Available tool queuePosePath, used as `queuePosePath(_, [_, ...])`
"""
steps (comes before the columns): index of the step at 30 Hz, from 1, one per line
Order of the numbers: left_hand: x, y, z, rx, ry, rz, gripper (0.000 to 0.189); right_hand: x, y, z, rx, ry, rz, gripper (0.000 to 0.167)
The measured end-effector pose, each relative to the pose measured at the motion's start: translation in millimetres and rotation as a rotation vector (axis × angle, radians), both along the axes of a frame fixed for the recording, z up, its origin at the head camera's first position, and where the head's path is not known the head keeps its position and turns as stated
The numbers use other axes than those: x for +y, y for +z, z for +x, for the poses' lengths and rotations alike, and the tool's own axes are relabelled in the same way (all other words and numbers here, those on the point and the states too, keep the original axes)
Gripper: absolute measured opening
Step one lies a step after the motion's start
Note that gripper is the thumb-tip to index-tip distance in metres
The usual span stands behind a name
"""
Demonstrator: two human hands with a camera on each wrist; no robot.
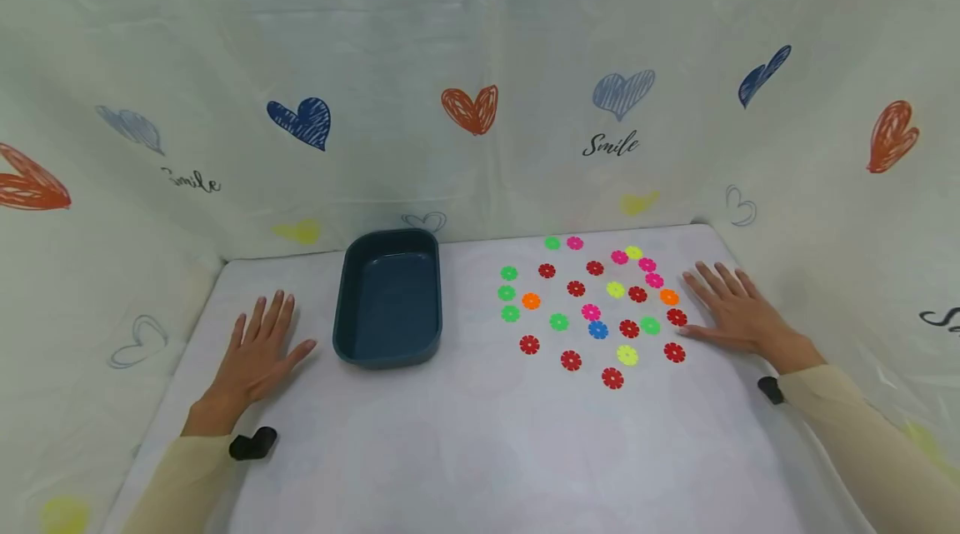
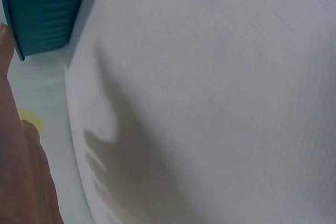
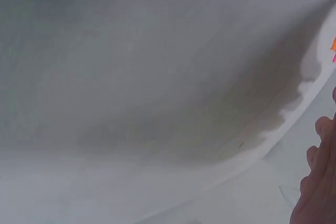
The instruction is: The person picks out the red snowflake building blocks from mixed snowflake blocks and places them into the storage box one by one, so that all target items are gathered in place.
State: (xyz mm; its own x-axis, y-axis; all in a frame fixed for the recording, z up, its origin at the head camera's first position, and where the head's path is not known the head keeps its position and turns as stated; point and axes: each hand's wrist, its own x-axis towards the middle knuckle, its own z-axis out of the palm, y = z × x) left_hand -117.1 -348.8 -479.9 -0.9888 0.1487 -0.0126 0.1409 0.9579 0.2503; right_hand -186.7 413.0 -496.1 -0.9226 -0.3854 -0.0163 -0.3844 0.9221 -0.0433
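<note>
My left hand point(image 1: 258, 355) is at the left side of the white table with its fingers straight and spread, holding nothing. Just right of it stands a dark blue rectangular tub point(image 1: 387, 357), with nothing visible inside. In the left wrist view the tub point(image 2: 44, 14) shows at the top left, apart from the left hand point(image 2: 21, 166). Across the table, my right hand point(image 1: 735, 317) has its fingers spread and grips nothing. Its thumb reaches close to a red flower-shaped disc point(image 1: 677, 317). Several such discs lie scattered, including green point(image 1: 558, 322), yellow point(image 1: 627, 355), pink point(image 1: 591, 312), orange point(image 1: 531, 301) and blue point(image 1: 597, 330).
A pale curtain point(image 1: 375, 42) printed with hearts and "Smile" hangs behind the table and along both sides. The white table top point(image 1: 480, 451) extends toward me in front of the tub and discs. A dark strap piece point(image 1: 253, 443) sits at the left wrist.
</note>
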Motion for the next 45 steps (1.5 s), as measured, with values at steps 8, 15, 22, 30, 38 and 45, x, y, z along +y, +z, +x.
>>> queuePosePath(8, [7.3,3.5,-3.4,0.029,-0.015,0.060,0.089,-12.2,3.5,1.8,0.012,0.032,-0.022,0.103])
queuePosePath(15, [19.3,4.1,-6.9,0.074,-0.033,0.202,0.078,-20.9,6.4,3.9,0.038,0.068,-0.047,0.095])
queuePosePath(22, [31.6,4.6,-8.2,0.033,-0.016,0.386,0.073,-29.3,7.7,5.1,0.039,0.076,-0.021,0.088])
queuePosePath(30, [47.1,6.4,-9.4,-0.009,0.014,0.555,0.072,-35.6,11.5,11.7,0.032,0.063,-0.051,0.078])
queuePosePath(38, [63.6,7.9,-5.6,0.041,0.092,0.611,0.066,-37.6,10.9,12.8,0.002,0.036,-0.100,0.065])
queuePosePath(45, [74.7,5.9,-4.6,0.049,0.144,0.667,0.061,-37.5,8.9,13.9,0.020,0.062,-0.128,0.048])
